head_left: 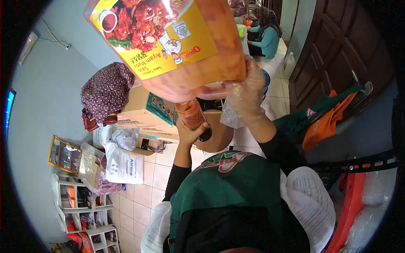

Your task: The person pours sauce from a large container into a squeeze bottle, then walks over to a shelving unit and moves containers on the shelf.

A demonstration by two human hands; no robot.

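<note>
A large translucent jug [230, 46] of orange sauce is tipped upside down at the top of the view, its yellow label reading "Saus Ayam Madu". In a clear plastic glove, my right hand [248, 86] is closed around the jug's handle side. My left hand [190, 131] wraps around a small bottle [190, 113] smeared with orange-red sauce. The bottle's upper end meets the underside of the jug, where the jug's neck appears to be. Whether sauce is flowing cannot be made out. The bottle's dark lower end shows below my fingers.
Behind my left hand stand cardboard boxes [136, 110], with a patterned cloth bundle [107, 90] on top. White plastic sacks [126, 162] and a shelf [63, 202] are at left. Another person [265, 40] sits on the floor beyond. Aprons [329, 118] hang by the brown door [337, 50].
</note>
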